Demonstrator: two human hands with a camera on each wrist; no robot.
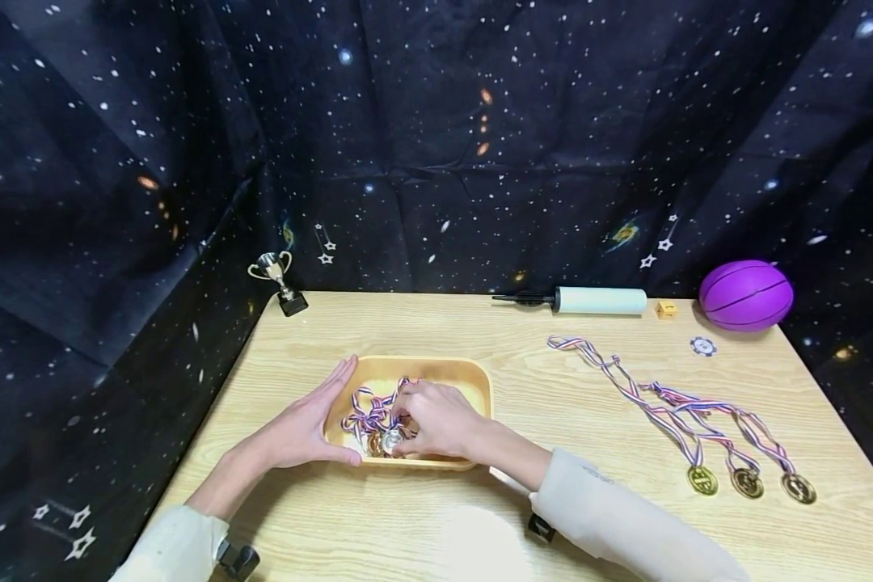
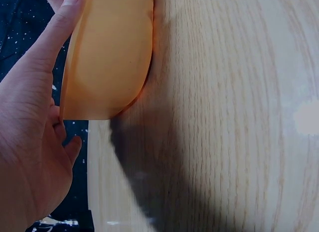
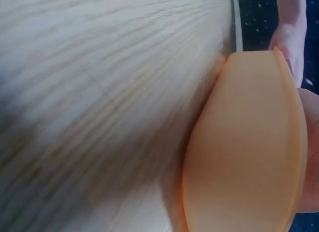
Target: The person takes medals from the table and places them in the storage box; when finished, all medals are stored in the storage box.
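A shallow orange plastic bin [image 1: 480, 380] sits on the table, holding several medals with tangled red, white and blue ribbons [image 1: 369, 420]. My left hand [image 1: 301, 428] grips its left end, thumb along the front rim and fingers at the back corner. In the left wrist view the thumb lies over the rim of the bin [image 2: 109, 58]. Reaching inside, my right hand [image 1: 440, 420] has its thumb and fingers curled at a silver medal [image 1: 392, 440]. A gold-coloured medal [image 1: 375, 444] lies beside it. From the right wrist, the bin's wall [image 3: 244, 142] hides the fingers.
Three ribboned medals [image 1: 747, 482] lie on the table's right side. Along the back edge stand a small trophy [image 1: 280, 283], a hand pump [image 1: 600, 300], a yellow cube [image 1: 666, 309] and a purple ball [image 1: 746, 295]. A poker chip [image 1: 702, 346] lies before the ball.
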